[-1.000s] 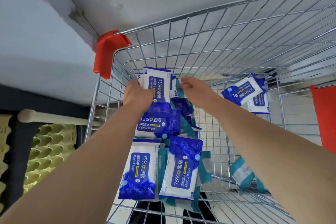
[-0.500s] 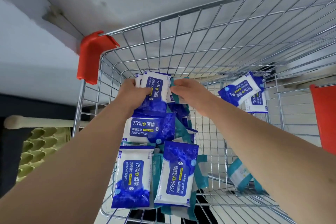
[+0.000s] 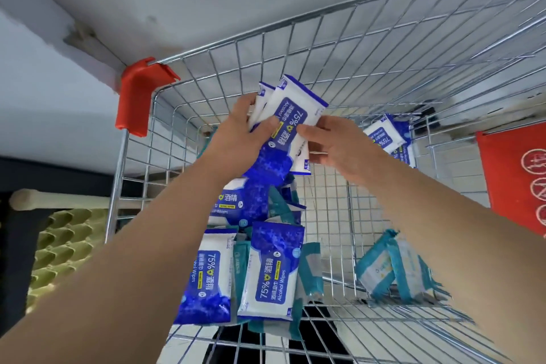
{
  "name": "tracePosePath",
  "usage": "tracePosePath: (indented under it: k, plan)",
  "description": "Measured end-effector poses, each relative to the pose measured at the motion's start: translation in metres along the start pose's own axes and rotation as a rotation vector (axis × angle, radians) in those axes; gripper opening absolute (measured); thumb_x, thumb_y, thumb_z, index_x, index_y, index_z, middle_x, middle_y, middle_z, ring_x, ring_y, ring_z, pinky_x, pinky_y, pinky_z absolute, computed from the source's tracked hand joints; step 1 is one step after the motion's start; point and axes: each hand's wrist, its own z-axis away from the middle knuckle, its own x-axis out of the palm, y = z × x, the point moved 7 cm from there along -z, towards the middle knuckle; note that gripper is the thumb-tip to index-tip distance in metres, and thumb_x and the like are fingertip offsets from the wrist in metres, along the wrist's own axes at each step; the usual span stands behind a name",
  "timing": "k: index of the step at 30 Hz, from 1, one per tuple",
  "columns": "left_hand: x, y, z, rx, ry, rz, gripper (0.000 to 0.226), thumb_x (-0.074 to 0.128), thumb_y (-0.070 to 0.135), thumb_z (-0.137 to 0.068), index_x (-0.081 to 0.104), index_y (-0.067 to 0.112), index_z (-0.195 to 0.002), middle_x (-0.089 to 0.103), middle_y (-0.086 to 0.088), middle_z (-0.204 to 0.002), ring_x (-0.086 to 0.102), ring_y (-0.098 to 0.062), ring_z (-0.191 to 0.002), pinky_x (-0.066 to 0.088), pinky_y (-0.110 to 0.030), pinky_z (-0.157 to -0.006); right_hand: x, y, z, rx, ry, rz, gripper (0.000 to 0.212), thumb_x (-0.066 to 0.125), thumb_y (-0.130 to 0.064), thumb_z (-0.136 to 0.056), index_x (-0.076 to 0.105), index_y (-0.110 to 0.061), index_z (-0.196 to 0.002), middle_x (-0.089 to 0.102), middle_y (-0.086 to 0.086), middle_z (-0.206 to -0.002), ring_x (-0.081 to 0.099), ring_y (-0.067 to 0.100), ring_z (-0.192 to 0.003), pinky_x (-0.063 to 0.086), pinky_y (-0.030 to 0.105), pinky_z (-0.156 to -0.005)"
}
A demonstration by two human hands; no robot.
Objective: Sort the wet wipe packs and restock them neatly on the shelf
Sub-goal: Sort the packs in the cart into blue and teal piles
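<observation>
Wire cart (image 3: pixel 384 38): one, seen from above, filling most of the view.
Red panel (image 3: pixel 514 180) with white circle symbols: one, hanging at the cart's right side.
Yellow-green egg trays (image 3: pixel 65 239): stacked outside the cart on the left, layers not countable. Pale pole (image 3: pixel 59 199): one, lying just above them.
Red corner guard (image 3: pixel 139 94): one, on the cart's far-left corner.

Left hand (image 3: pixel 239 133): fingers curled round a held stack (image 3: pixel 295 109) of blue-and-white alcohol wipe packs, raised above the cart floor near the far wall. Two pack edges visible, any further ones hidden.
Right hand (image 3: pixel 336 148): thumb and curled fingers pinching the lower right edge of the same stack.

Loose blue-and-white packs (image 3: pixel 271 272) on the cart floor: five counted. Three under the left forearm, overlapping one another; two (image 3: pixel 384 136) in the far-right corner, well apart from those.
Teal packs (image 3: pixel 390 269): apparently two near the right wall, overlapping. More teal edges showing under the blue pile, number not determinable.
</observation>
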Motion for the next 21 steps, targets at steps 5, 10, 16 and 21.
tracePosePath:
  k: [5, 10, 16, 21]
  plan:
    - [0.077, 0.008, -0.006, -0.074, -0.242, -0.008, 0.048, 0.053, 0.014, -0.092, 0.041, 0.038, -0.131, 0.066, 0.005, -0.107, 0.067, -0.018, -0.089, 0.055, -0.028, -0.076, -0.072, 0.016, 0.016, 0.002, 0.179, 0.107, 0.009, 0.061, -0.014, -0.092, 0.064, -0.009, -0.098, 0.073, 0.008, -0.096, 0.071, 0.021, -0.084, 0.059, 0.037, -0.077]
    - [0.147, 0.002, -0.020, -0.074, -0.258, -0.019, 0.052, 0.058, -0.002, -0.085, 0.050, 0.027, -0.128, 0.067, 0.002, -0.106, 0.066, -0.013, -0.086, 0.055, -0.022, -0.074, -0.138, 0.047, 0.018, 0.076, 0.318, 0.109, 0.005, 0.061, -0.010, -0.090, 0.064, -0.014, -0.089, 0.071, 0.011, -0.097, 0.069, 0.023, -0.082, 0.058, 0.039, -0.079]
    - [0.208, -0.015, -0.052, -0.080, -0.163, -0.078, 0.041, 0.059, 0.001, -0.085, 0.057, 0.018, -0.122, 0.068, -0.007, -0.103, 0.062, -0.023, -0.088, 0.050, -0.032, -0.075, -0.193, 0.065, -0.008, 0.021, 0.434, 0.296, 0.006, 0.062, -0.014, -0.082, 0.067, -0.015, -0.085, 0.067, 0.003, -0.078, 0.061, 0.018, -0.066, 0.050, 0.025, -0.060]
    - [0.221, -0.025, -0.073, 0.011, -0.136, -0.286, 0.038, 0.055, 0.007, -0.091, 0.049, 0.018, -0.127, 0.060, 0.000, -0.111, 0.055, -0.017, -0.090, 0.045, -0.016, -0.064, -0.206, 0.063, -0.024, -0.021, 0.443, 0.442, 0.012, 0.058, -0.008, -0.088, 0.054, -0.018, -0.094, 0.057, -0.001, -0.075, 0.056, 0.014, -0.067, 0.042, 0.025, -0.057]
